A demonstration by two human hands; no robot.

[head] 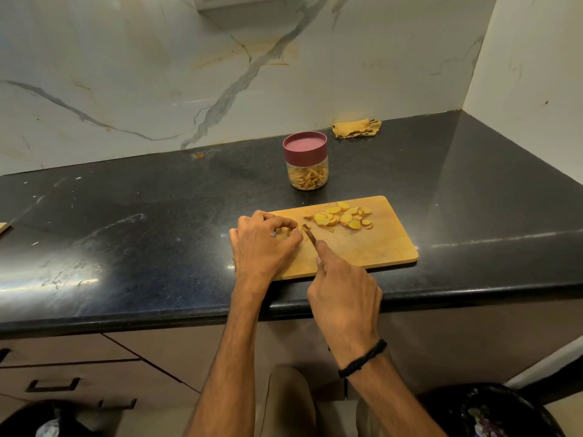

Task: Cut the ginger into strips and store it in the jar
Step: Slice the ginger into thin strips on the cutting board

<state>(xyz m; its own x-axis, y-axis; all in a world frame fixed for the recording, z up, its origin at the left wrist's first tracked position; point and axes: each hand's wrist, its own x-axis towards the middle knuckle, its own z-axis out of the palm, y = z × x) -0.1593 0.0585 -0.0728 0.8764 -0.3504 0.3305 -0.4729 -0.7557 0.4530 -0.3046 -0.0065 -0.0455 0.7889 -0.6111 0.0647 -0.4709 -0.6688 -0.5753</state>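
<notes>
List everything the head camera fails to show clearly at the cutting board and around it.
1. Knife: the head view shows only the blade; the right hand wraps the handle.
2. Ginger piece being cut: mostly covered by the curled fingers of the left hand; its shape is unclear.
3. Jar: the lid is on, but whether it is tightened cannot be told.
4. Pale object at the left edge: cut off by the frame.

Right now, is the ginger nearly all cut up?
Partly. The jar already holds strips, lid on. The left hand pinches some ginger while the right hand cuts it with the knife. A pile of slices on the cutting board is still uncut.
</notes>
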